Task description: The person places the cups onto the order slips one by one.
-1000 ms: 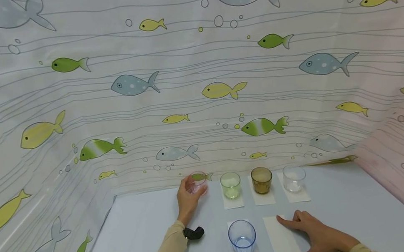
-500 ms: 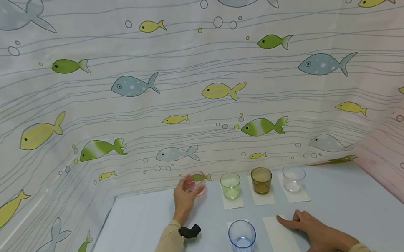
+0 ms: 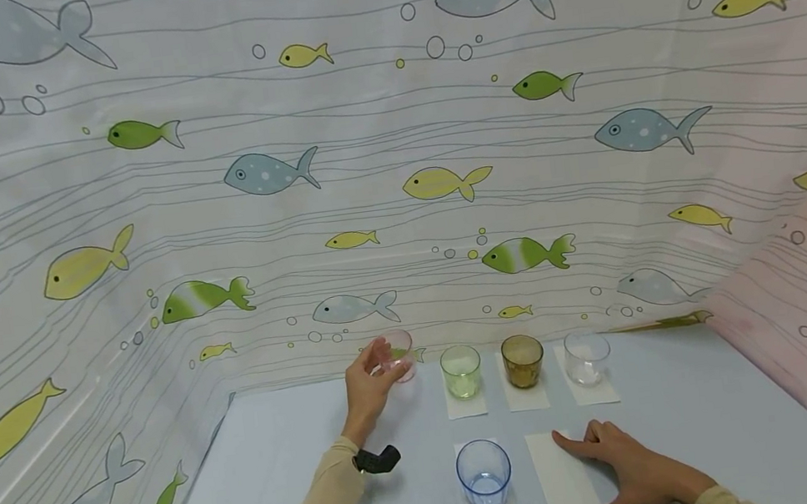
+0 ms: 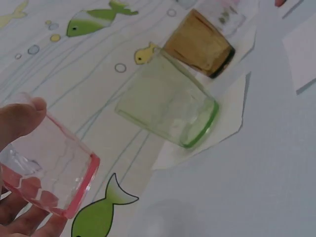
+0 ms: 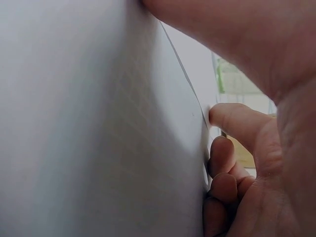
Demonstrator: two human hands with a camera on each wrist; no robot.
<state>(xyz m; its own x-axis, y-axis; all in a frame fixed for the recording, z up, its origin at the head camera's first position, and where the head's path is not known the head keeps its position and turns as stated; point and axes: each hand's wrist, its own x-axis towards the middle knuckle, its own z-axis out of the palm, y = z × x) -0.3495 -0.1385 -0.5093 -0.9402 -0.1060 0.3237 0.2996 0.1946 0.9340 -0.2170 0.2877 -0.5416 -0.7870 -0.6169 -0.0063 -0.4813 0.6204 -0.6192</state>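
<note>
My left hand (image 3: 366, 393) holds a clear pink glass (image 3: 403, 344) between thumb and fingers, off the table at the back, left of a green glass (image 3: 461, 373). In the left wrist view the pink glass (image 4: 59, 163) shows a thick pink base, thumb on one side and fingers beneath. My right hand (image 3: 638, 471) rests low on the right, index finger and thumb stretched out to the edges of a white paper strip (image 3: 562, 485); the other fingers curl in. The right wrist view shows the index fingertip (image 5: 219, 114) at the paper's edge.
A blue glass (image 3: 485, 477) stands on paper at the front, left of the strip. Along the back, a brown glass (image 3: 523, 361) and a colourless glass (image 3: 587, 358) stand on paper strips. Behind the table (image 3: 293, 459) rises a fish-patterned curtain (image 3: 389, 136).
My left hand has shifted slightly left and then lifted the pink glass a little higher, upright. My right hand, the strip and the other glasses stay where they were.
</note>
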